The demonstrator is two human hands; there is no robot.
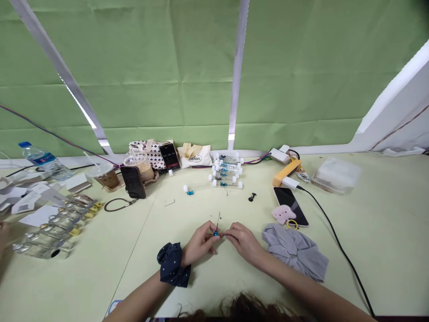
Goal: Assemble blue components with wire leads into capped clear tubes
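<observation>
My left hand (203, 240), with a dark dotted scrunchie (174, 264) on its wrist, pinches a small blue metallic part (216, 233) between thumb and fingertips. A thin bent metal wire (219, 220) stands up from that part. Just to its right, my right hand (241, 239) has its thumb and finger pressed together; whatever is between them is too small to make out. Beyond the hands lie a small black part (252, 197), an L-shaped metal key (170, 203) and another blue part (190, 192) beside a capped clear tube (201, 188).
Several white-capped tubes (228, 184) are stacked at the back. A grey cloth (295, 251), a phone (291, 205) and a black cable (335, 246) lie right. Left are a propped phone (133, 182), glass bottles (53, 228) and white boxes (30, 197). Another person's hand (4, 237) shows far left.
</observation>
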